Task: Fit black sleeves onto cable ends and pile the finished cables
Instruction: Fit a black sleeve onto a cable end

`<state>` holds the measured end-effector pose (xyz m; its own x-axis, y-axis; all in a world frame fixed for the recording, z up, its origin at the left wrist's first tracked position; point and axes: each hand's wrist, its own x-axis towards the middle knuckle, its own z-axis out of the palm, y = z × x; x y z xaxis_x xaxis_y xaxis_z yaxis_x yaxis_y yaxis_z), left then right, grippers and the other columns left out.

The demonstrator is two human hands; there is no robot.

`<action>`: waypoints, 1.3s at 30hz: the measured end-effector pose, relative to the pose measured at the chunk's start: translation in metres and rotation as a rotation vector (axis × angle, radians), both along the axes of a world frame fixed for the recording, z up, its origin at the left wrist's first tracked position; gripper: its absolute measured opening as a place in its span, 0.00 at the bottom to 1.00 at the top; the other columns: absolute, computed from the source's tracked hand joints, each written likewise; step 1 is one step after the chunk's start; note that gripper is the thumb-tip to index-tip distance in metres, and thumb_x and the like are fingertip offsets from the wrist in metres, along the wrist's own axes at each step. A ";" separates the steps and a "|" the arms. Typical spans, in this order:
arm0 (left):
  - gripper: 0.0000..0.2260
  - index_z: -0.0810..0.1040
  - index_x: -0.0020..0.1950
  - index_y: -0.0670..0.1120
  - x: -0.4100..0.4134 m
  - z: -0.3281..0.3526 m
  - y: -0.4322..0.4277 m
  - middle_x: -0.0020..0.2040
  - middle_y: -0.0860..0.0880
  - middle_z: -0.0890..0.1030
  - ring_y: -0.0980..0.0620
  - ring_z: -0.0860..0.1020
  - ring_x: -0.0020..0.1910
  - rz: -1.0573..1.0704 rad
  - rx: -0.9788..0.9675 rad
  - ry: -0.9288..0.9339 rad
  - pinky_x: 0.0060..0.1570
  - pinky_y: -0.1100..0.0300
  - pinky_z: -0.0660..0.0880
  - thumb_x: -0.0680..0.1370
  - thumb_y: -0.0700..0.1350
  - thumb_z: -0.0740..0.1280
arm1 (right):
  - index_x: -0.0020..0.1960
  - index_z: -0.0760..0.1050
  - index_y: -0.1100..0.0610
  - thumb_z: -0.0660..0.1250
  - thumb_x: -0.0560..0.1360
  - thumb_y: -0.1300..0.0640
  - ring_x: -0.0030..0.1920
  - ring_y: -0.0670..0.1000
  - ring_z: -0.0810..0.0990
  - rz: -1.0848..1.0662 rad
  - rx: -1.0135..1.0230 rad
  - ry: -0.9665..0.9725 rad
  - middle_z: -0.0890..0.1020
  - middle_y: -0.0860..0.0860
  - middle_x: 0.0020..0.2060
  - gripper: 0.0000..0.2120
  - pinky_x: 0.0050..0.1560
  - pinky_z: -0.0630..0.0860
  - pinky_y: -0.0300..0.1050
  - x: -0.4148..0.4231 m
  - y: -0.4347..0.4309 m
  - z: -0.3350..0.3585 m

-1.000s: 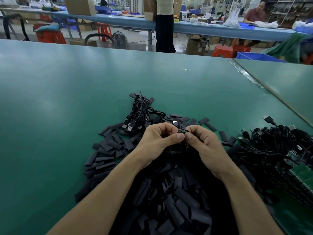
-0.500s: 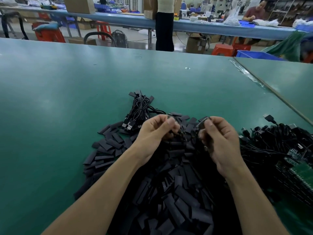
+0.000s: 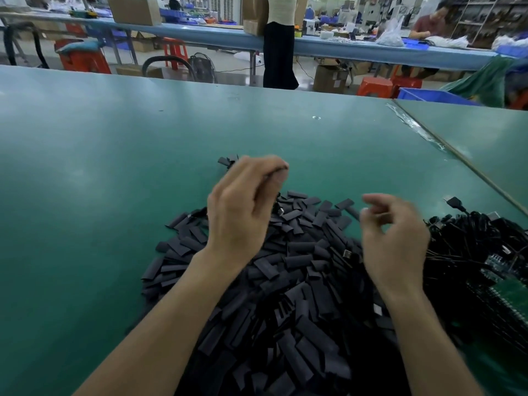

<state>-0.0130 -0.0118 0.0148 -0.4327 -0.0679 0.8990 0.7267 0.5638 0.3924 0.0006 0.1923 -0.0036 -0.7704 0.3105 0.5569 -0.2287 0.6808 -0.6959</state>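
The heap of short, flat black sleeves (image 3: 300, 267) spreads over the near middle of the green counter (image 3: 114, 167), thickest toward the near edge and thinning to single pieces at its far rim. Just beyond that far rim, a few dark sleeved cable ends (image 3: 227, 160) poke out from behind the left hand (image 3: 240, 212); the rest of that bundle is hidden by the hand. The left hand is raised above the far-left part of the heap, back to the camera, fingers curled with thumb and forefinger tips together; a dark sliver shows at the fingertips, but I cannot tell whether its grip has anything in it. The right hand (image 3: 394, 244) hangs over the right side of the heap, motion-blurred, fingers loosely curled and apart, with nothing visible in its grip. Right of it lies a tangle of thin black cables (image 3: 471, 247), one black plug (image 3: 454, 200) sticking out at the far side, and green circuit boards (image 3: 508, 292) at the near right. A strip of clear tape (image 3: 414, 124) runs along the seam to a second green counter (image 3: 485, 138). Far off stand a long blue bench (image 3: 357, 50), a cardboard box (image 3: 134, 8), orange stools (image 3: 374, 85) and a person in black trousers (image 3: 278, 52).
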 end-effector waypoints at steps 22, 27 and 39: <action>0.06 0.84 0.53 0.51 -0.004 -0.040 0.005 0.43 0.59 0.82 0.62 0.79 0.44 -0.060 -0.088 -0.660 0.49 0.63 0.77 0.77 0.50 0.73 | 0.42 0.79 0.46 0.73 0.74 0.48 0.53 0.46 0.69 0.353 0.434 -0.286 0.73 0.39 0.47 0.04 0.52 0.60 0.41 0.001 -0.002 -0.024; 0.05 0.84 0.52 0.50 0.000 -0.042 0.015 0.39 0.59 0.84 0.65 0.81 0.40 -0.116 -0.012 -0.691 0.43 0.73 0.75 0.77 0.47 0.74 | 0.44 0.73 0.45 0.67 0.79 0.48 0.47 0.45 0.79 0.415 0.088 -0.017 0.80 0.39 0.42 0.06 0.49 0.71 0.44 0.003 -0.008 -0.021; 0.05 0.84 0.51 0.51 0.000 -0.054 0.014 0.37 0.57 0.84 0.61 0.82 0.37 -0.181 -0.029 -0.798 0.50 0.55 0.81 0.81 0.48 0.68 | 0.54 0.83 0.51 0.72 0.76 0.56 0.48 0.29 0.77 0.387 0.073 -0.213 0.82 0.39 0.44 0.07 0.47 0.68 0.21 0.002 -0.006 -0.027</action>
